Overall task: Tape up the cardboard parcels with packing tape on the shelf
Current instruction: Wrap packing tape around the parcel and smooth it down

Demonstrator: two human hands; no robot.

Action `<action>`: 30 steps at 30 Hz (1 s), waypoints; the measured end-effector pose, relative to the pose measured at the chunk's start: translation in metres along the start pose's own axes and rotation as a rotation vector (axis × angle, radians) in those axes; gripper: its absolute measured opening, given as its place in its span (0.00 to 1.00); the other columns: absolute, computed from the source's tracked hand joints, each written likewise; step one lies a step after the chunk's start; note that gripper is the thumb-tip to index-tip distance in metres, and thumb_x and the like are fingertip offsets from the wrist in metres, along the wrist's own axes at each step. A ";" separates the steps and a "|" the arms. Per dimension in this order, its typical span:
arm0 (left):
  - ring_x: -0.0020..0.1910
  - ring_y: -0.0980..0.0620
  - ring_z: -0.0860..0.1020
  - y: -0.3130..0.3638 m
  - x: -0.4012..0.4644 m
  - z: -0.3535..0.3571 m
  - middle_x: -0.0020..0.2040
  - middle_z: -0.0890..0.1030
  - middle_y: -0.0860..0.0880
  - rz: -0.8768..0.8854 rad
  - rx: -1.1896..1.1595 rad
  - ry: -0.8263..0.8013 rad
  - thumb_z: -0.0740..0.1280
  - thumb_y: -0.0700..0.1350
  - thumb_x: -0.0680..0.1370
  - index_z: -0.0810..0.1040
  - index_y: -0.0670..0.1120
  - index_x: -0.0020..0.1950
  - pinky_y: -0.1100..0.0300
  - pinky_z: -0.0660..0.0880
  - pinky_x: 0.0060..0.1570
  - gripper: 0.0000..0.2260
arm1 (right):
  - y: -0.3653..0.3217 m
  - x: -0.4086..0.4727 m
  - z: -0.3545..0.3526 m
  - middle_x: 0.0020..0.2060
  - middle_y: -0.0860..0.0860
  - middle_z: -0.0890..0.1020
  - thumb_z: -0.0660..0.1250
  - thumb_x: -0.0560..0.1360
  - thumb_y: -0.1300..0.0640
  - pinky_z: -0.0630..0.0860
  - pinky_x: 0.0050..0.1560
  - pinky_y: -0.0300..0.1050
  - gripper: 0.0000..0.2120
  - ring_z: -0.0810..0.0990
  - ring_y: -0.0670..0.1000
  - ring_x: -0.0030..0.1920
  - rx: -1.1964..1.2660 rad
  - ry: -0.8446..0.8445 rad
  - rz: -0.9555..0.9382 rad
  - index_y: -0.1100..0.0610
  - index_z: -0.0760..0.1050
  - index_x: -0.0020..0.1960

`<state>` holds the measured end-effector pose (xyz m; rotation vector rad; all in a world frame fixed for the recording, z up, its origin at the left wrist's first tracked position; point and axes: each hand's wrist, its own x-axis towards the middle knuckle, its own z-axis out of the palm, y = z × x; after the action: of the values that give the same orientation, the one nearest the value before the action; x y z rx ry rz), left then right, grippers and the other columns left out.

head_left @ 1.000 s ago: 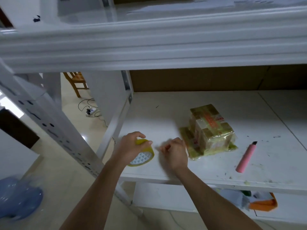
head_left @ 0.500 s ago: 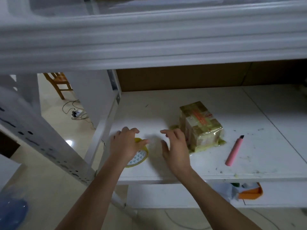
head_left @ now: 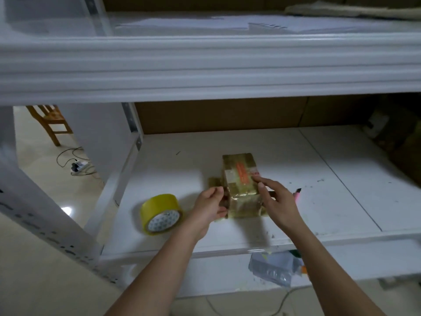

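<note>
Two hands flank parcel [head_left: 241,185], tape roll [head_left: 161,214] left, near shelf edge [head_left: 227,248]

My two forearms come up from the bottom edge, both bare as far as the view reaches; whatever I wear higher up lies outside it. My left hand [head_left: 210,207] is bare, with nothing on the wrist or on the fingers that show. My right hand [head_left: 276,201] is bare too, wrist and fingers alike. The nails that show are short and plain. The light is dim, so finer marks on either arm cannot be told.
</note>
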<state>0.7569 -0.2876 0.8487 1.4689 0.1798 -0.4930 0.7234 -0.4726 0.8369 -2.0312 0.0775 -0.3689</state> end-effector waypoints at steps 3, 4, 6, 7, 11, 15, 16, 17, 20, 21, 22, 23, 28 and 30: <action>0.45 0.49 0.80 -0.001 -0.001 0.001 0.50 0.83 0.45 0.030 -0.046 -0.009 0.61 0.47 0.83 0.78 0.43 0.57 0.59 0.79 0.45 0.10 | 0.003 -0.006 0.001 0.57 0.43 0.80 0.62 0.81 0.54 0.72 0.52 0.28 0.11 0.77 0.37 0.56 0.060 0.011 0.013 0.44 0.78 0.61; 0.46 0.49 0.81 0.000 0.000 0.000 0.50 0.83 0.44 0.034 -0.065 -0.009 0.62 0.46 0.83 0.77 0.41 0.58 0.58 0.79 0.45 0.11 | 0.003 -0.007 0.001 0.56 0.43 0.80 0.62 0.81 0.54 0.71 0.52 0.26 0.12 0.77 0.39 0.56 0.070 0.012 0.015 0.46 0.78 0.61; 0.48 0.47 0.80 0.000 0.002 0.002 0.51 0.82 0.41 0.033 -0.094 -0.006 0.63 0.45 0.82 0.77 0.39 0.58 0.57 0.79 0.46 0.10 | 0.004 -0.007 0.002 0.56 0.44 0.79 0.63 0.81 0.54 0.67 0.51 0.23 0.12 0.78 0.41 0.55 0.079 0.013 0.029 0.49 0.79 0.63; 0.48 0.47 0.80 0.000 0.002 0.004 0.51 0.82 0.41 0.037 -0.106 -0.010 0.63 0.44 0.82 0.77 0.39 0.56 0.56 0.79 0.47 0.09 | 0.004 -0.007 0.001 0.56 0.44 0.79 0.63 0.81 0.54 0.66 0.51 0.22 0.13 0.78 0.40 0.54 0.083 0.013 0.033 0.50 0.79 0.63; 0.45 0.47 0.77 -0.005 0.006 0.007 0.50 0.78 0.40 0.059 -0.147 -0.029 0.62 0.40 0.82 0.75 0.42 0.49 0.56 0.78 0.44 0.04 | 0.001 -0.008 -0.001 0.56 0.46 0.79 0.62 0.81 0.54 0.63 0.50 0.19 0.13 0.78 0.42 0.53 0.096 0.000 0.032 0.51 0.79 0.64; 0.44 0.47 0.76 -0.009 0.011 0.007 0.49 0.78 0.40 0.058 -0.171 -0.044 0.61 0.39 0.82 0.75 0.41 0.50 0.59 0.78 0.40 0.04 | 0.003 -0.007 -0.002 0.55 0.46 0.80 0.63 0.81 0.55 0.64 0.52 0.20 0.13 0.78 0.42 0.54 0.112 -0.013 0.006 0.50 0.78 0.63; 0.44 0.46 0.76 -0.010 0.013 0.007 0.48 0.78 0.40 0.064 -0.150 -0.039 0.61 0.39 0.83 0.75 0.40 0.51 0.59 0.78 0.40 0.05 | 0.005 -0.006 -0.002 0.55 0.45 0.80 0.63 0.81 0.54 0.67 0.52 0.23 0.13 0.77 0.40 0.55 0.116 -0.017 -0.002 0.49 0.78 0.64; 0.43 0.47 0.76 -0.011 0.014 0.008 0.47 0.78 0.40 0.076 -0.124 -0.029 0.60 0.39 0.83 0.75 0.40 0.51 0.59 0.78 0.39 0.05 | 0.007 -0.005 -0.002 0.55 0.44 0.80 0.63 0.81 0.54 0.68 0.52 0.25 0.13 0.77 0.38 0.54 0.117 -0.025 -0.005 0.49 0.78 0.64; 0.35 0.50 0.74 -0.014 0.019 0.012 0.43 0.77 0.41 0.138 -0.062 0.036 0.60 0.38 0.83 0.75 0.41 0.49 0.59 0.77 0.37 0.06 | 0.013 -0.003 -0.003 0.55 0.44 0.79 0.64 0.80 0.53 0.68 0.53 0.25 0.15 0.77 0.38 0.54 0.097 -0.043 -0.014 0.51 0.78 0.65; 0.32 0.51 0.73 -0.016 0.019 0.013 0.43 0.76 0.41 0.163 -0.072 0.067 0.61 0.37 0.82 0.73 0.42 0.49 0.58 0.76 0.36 0.04 | 0.015 -0.001 -0.004 0.55 0.45 0.79 0.64 0.79 0.53 0.69 0.53 0.26 0.15 0.77 0.38 0.53 0.091 -0.049 -0.016 0.51 0.78 0.65; 0.31 0.51 0.72 -0.018 0.019 0.014 0.43 0.76 0.40 0.191 -0.095 0.098 0.62 0.35 0.82 0.72 0.44 0.49 0.56 0.75 0.35 0.04 | 0.017 0.000 -0.005 0.54 0.46 0.79 0.65 0.79 0.53 0.70 0.54 0.27 0.15 0.77 0.39 0.53 0.091 -0.055 -0.017 0.50 0.77 0.65; 0.31 0.50 0.73 -0.019 0.018 0.015 0.46 0.77 0.40 0.228 -0.110 0.118 0.62 0.34 0.81 0.71 0.46 0.51 0.55 0.75 0.35 0.07 | 0.018 0.001 -0.005 0.54 0.46 0.79 0.65 0.78 0.53 0.71 0.54 0.29 0.15 0.78 0.40 0.53 0.094 -0.060 -0.016 0.49 0.77 0.65; 0.48 0.50 0.81 -0.014 0.003 0.013 0.66 0.70 0.49 0.373 0.036 0.025 0.59 0.28 0.79 0.79 0.56 0.62 0.55 0.82 0.48 0.25 | 0.018 0.002 -0.009 0.53 0.46 0.79 0.65 0.76 0.48 0.72 0.53 0.29 0.19 0.78 0.40 0.51 0.089 -0.086 -0.033 0.47 0.75 0.66; 0.56 0.50 0.80 -0.012 0.002 0.011 0.74 0.66 0.50 0.386 0.178 -0.031 0.62 0.33 0.79 0.78 0.58 0.64 0.54 0.80 0.54 0.22 | 0.015 0.002 -0.011 0.54 0.43 0.79 0.67 0.71 0.44 0.71 0.53 0.27 0.24 0.78 0.38 0.53 0.090 -0.102 -0.028 0.48 0.75 0.66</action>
<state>0.7510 -0.2992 0.8381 1.6209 -0.1756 -0.2204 0.7235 -0.4892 0.8284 -1.9600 -0.0297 -0.2808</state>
